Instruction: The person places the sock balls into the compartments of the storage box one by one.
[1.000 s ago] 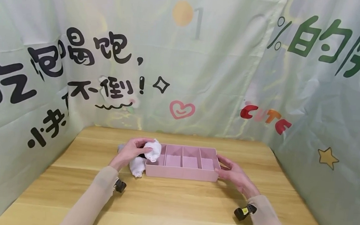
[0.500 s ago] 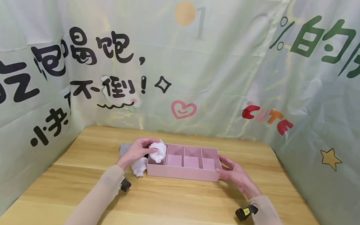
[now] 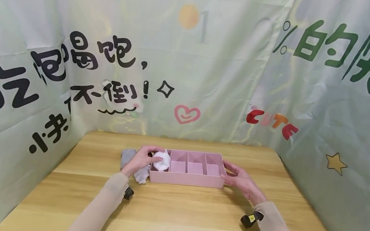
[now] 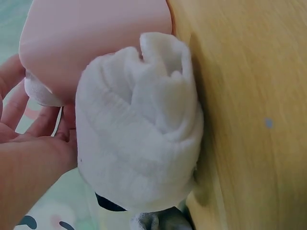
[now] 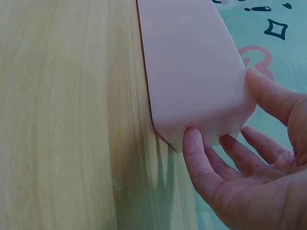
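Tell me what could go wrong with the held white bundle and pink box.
The held white bundle looks soft, so it might loosen once the left hand lets go.
A second white bundle lies beside the pink box and may get knocked.
The box could slide if the right hand eased off.

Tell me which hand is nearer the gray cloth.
Left. The left hand is close beside the gray cloth; the right hand is at the right end of the pink box.

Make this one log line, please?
Left hand: holds white bundle at left end of pink box | Right hand: holds right end | Beside box: another white bundle, gray cloth
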Motion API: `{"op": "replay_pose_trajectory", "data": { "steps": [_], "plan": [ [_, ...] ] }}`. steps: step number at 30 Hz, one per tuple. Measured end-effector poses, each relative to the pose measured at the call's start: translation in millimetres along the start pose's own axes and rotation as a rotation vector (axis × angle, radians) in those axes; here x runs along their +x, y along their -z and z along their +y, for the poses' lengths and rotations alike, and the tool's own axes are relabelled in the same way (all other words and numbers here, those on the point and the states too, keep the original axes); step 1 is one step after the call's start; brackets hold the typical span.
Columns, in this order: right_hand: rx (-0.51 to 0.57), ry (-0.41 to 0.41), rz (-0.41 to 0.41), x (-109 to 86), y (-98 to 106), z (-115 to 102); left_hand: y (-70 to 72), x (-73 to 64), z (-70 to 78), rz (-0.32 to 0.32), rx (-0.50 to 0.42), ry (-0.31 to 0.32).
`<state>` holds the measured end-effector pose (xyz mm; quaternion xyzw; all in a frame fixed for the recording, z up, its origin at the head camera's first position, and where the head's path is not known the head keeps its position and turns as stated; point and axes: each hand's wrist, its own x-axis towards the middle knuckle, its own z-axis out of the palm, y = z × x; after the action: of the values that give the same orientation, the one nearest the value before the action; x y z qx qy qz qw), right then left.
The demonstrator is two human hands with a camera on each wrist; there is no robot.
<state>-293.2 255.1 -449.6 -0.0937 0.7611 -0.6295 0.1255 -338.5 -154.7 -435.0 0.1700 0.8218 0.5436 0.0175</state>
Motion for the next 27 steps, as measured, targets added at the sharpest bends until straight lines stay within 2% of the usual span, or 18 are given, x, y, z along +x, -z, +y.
{"op": "replay_pose_trajectory", "data": {
  "steps": [4, 9, 15, 22, 27],
  "plan": [
    [0.015, 0.011, -0.016, 1.2, -0.5, -0.4, 0.7, -1.8, 1.3, 0.014, 0.020, 0.011],
    [0.006, 0.011, -0.020, 1.9, 0.4, 0.0, 1.2, -0.5, -2.4, 0.008, 0.021, -0.005],
    [-0.007, 0.008, -0.020, 1.0, 0.0, -1.5, 1.6, -3.0, -5.1, -0.009, -0.015, -0.020],
    [-0.012, 0.004, -0.015, 0.9, -0.3, -2.8, 3.7, -4.5, -7.6, -0.032, -0.054, 0.019],
    [-0.011, -0.002, -0.007, -0.4, -0.8, -1.9, 4.3, -3.8, -8.0, -0.033, -0.057, 0.017]
  ]
}}
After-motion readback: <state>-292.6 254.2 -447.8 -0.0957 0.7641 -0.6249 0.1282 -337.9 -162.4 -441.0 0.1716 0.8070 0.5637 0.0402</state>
